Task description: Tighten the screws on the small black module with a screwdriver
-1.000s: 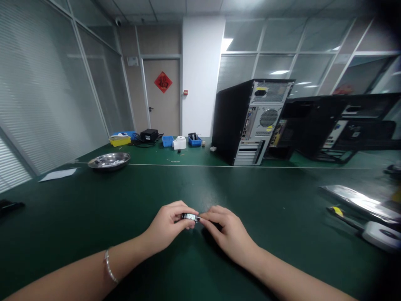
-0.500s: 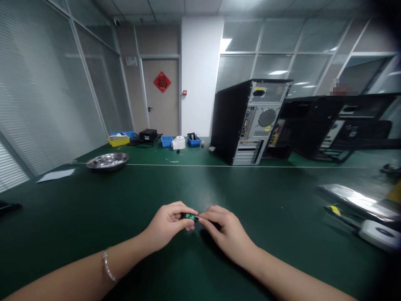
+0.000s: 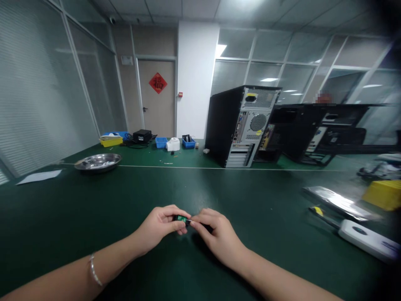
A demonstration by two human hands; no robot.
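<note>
With the black computer case [image 3: 219,129] as landmark, the small green-faced part [image 3: 181,218] is on its near side, toward the wearer and slightly left, over the desk [image 3: 131,192]. The left hand [image 3: 156,228] has thumb and fingers clamped on the part; the right hand [image 3: 221,236] is pinched on a thin piece [image 3: 189,221] at the part's right end, too small to identify. The metal dish [image 3: 94,169] sits left of the case. The step in hand appears to be fine fingertip work; joining or parting cannot be told. The next move probably calls for a steady left grip and light, aligned right fingertips.
</note>
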